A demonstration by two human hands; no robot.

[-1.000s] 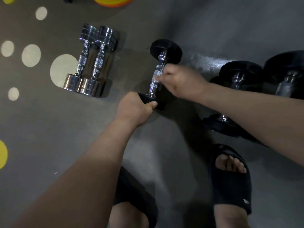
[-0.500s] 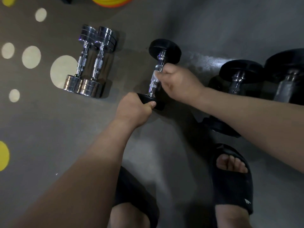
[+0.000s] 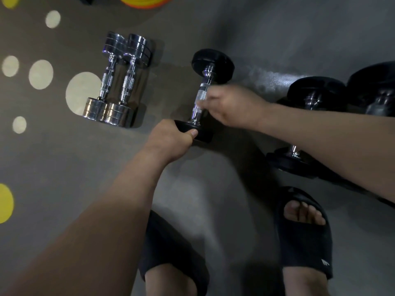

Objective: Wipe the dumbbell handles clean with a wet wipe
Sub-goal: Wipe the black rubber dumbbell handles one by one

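Note:
A small dumbbell (image 3: 210,61) with black round heads and a knurled chrome handle lies on the grey floor at centre. My left hand (image 3: 171,141) grips its near black head. My right hand (image 3: 232,107) is curled round the right side of the chrome handle, fingertips on the knurled part. The hand is blurred, and the wet wipe is hidden under the fingers, so I cannot make it out.
Two chrome dumbbells (image 3: 119,82) lie side by side to the left. Larger black dumbbells (image 3: 314,92) sit at the right, partly behind my right forearm. My feet in black slides (image 3: 305,238) stand near the bottom. A yellow-orange disc (image 3: 145,1) is at the top edge.
My right hand has slid a little down the chrome handle towards the near head, baring more of the upper handle. My left hand keeps its grip on the near head.

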